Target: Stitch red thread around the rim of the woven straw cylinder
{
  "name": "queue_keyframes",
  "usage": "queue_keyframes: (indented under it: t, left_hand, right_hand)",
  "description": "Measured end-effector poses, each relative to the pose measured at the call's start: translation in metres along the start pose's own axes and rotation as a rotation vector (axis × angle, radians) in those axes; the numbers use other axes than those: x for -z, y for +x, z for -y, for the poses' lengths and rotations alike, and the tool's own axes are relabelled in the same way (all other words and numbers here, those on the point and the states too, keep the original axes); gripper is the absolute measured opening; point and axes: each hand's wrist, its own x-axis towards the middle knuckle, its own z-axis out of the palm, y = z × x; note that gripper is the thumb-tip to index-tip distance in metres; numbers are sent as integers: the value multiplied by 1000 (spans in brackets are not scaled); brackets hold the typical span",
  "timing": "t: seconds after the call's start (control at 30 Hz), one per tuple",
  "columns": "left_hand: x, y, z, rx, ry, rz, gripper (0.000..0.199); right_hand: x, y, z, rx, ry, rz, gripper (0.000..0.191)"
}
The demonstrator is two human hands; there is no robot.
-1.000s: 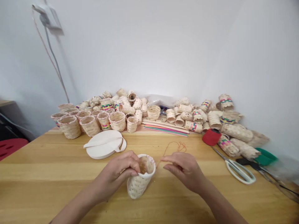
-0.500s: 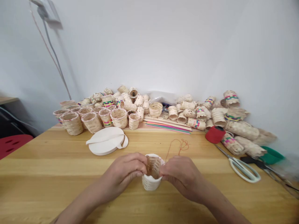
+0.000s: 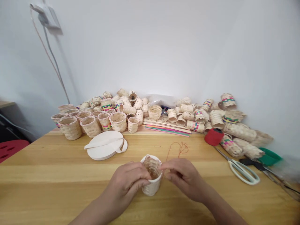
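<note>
A small woven basket (image 3: 152, 187) with a white band round its rim stands upright near the table's front middle. My left hand (image 3: 131, 181) pinches the near-left part of that rim, thumb outside and fingers over the edge. At the basket's right side is my right hand (image 3: 184, 178), its index finger stretched to the rim and its thumb apart below it. A thin orange thread (image 3: 184, 148) lies in loops on the table just beyond my right hand.
A white tape roll (image 3: 105, 147) lies at the left. Finished-looking woven baskets (image 3: 71, 128) and coloured strips (image 3: 166, 129) line the back. At the right are a red thread spool (image 3: 213, 137), white-handled scissors (image 3: 243, 172), dark-handled scissors and a green object (image 3: 270, 157).
My right thumb and index finger have parted at the rim. My left hand has moved nearer along the rim, and the basket has turned slightly. The camera view has shifted a little.
</note>
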Motion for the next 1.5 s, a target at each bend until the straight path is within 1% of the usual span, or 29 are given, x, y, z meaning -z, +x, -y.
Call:
queue_keyframes:
  t: [0.07,0.13,0.27,0.37,0.47,0.6,0.67,0.73,0.93,1.03,1.13,1.17,1.23,1.33,1.43,1.5]
  left_hand:
    - [2,1,0,29,-41,19,22]
    - [3,0,1,50,-68,39,24]
    - [3,-1,2,40,-60,55,26]
    - [3,0,2,19,-34,47,21]
    - [4,-1,1,-29,17,-1,14]
    - [3,-2,2,-110,106,-125,21]
    - [2,-2,3,-125,95,-144,20]
    - [1,-2,3,-105,61,-123,17]
    - [-3,-1,0,24,-26,-58,10]
    - [-2,-1,2,89,-76,-57,12]
    - [3,0,9,196,-149,-79,19]
    - [5,0,11,232,-170,-93,22]
    - [9,1,16,284,-199,-115,28]
    - [10,1,19,287,-218,-114,31]
    - [10,2,20,260,-219,-115,31]
    - [9,3,20,252,-210,-116,29]
  right_hand:
    - [1,0,-1,-12,23,-34,25]
    - [0,0,-2,7,22,-38,22]
    - [-7,0,-2,41,22,31,23]
    - [-10,0,0,28,8,52,26]
    - [-10,-1,1,14,-25,66,22]
    - [-9,-2,0,-10,-20,63,17]
    - [-10,-2,-1,-26,-1,62,17]
    - [-10,-2,0,-46,11,59,17]
    - [-14,0,6,-97,66,78,19]
    - [-10,1,5,-212,137,73,16]
    - [0,4,-4,-376,182,-23,34]
    - [3,5,-7,-420,189,-47,36]
    - [8,7,-15,-474,186,-51,34]
    - [9,6,-23,-463,166,-36,31]
    - [5,4,-24,-449,190,-102,20]
    - [4,4,-20,-411,151,-130,13]
